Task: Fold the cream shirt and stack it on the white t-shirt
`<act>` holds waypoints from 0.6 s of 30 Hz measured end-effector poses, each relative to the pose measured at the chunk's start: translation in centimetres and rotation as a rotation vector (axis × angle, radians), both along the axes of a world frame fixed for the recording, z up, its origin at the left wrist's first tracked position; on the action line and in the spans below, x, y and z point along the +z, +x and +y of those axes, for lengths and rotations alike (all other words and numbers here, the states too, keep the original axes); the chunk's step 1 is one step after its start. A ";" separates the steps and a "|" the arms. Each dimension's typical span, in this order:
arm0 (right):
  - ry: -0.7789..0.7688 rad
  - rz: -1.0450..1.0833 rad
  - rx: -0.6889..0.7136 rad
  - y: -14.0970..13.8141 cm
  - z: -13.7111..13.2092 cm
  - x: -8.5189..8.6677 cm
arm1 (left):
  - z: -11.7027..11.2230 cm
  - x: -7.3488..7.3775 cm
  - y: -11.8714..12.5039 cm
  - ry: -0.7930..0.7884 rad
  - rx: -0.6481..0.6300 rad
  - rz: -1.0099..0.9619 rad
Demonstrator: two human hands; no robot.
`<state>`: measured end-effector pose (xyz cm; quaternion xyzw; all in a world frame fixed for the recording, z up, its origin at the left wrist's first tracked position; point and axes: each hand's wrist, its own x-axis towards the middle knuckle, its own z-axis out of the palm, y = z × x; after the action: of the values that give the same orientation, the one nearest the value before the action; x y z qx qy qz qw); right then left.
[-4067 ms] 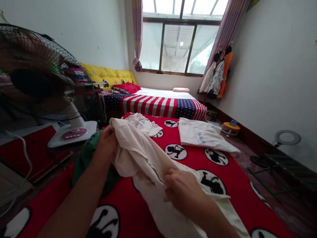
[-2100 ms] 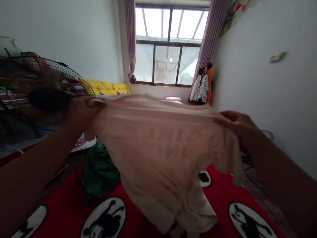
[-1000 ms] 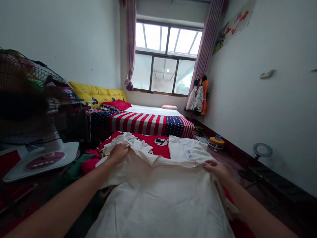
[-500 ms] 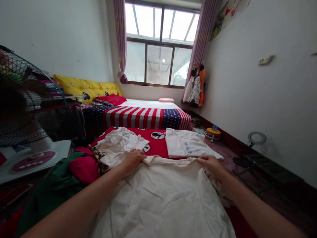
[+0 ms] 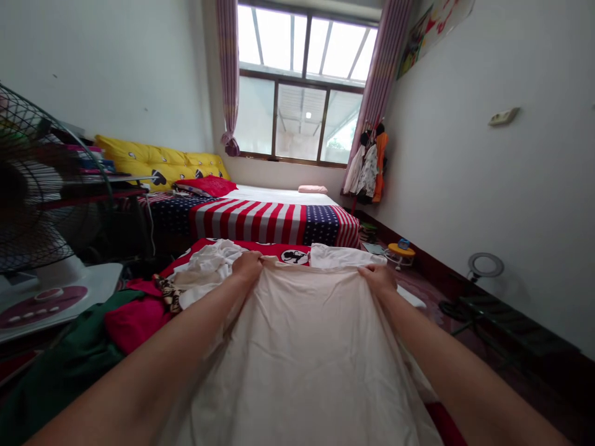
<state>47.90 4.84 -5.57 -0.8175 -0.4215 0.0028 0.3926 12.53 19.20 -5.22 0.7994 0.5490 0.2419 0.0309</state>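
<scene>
Left hand (image 5: 248,266): gripping the far-left corner of the cream cloth (image 5: 311,347), knuckles up. Cloth sits centre, over the red cover, far edge stretched between the hands, body running toward the wearer and out of frame. Right hand (image 5: 379,280): pinching the far-right corner. Far edge looks near straight; long creases fan down from both grips. To do this well, I'd match both hands in height and reach, pull outward evenly, and let tension take the creases out before letting go. Near hem isn't visible, so can't tell if it's flat.

Edges, left to right: fan (image 5: 79,291), then green cloth (image 5: 69,359) and pink cloth (image 5: 134,322) crowd the left forearm. White pile (image 5: 211,266) is right beside the left hand; a wide swing could snag it. White garment (image 5: 337,254) lies just beyond the far edge; contact unclear, so I'd limit forward push. Red cover (image 5: 446,424) shows low right. Bench (image 5: 511,322) stands well apart; more elbow room that side, I'd judge.
</scene>
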 end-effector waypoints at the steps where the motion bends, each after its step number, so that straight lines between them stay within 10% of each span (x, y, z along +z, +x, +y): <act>1: -0.007 -0.031 -0.038 -0.3 0.5 -0.1 | 0.1 -0.2 0.5 0.007 0.038 0.001; 10: 0.120 -0.237 -0.115 -2.8 -1.7 -3.7 | -4.6 -2.4 0.2 0.087 -0.118 0.109; 18: 0.016 0.045 0.359 -4.6 -18.0 -3.7 | -17.4 -2.4 -10.6 -0.125 -0.666 0.142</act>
<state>43.34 -13.15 -9.26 -0.7256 -0.5519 0.0879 0.4015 1.91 1.78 -7.57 0.9462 0.2723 0.1282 0.1186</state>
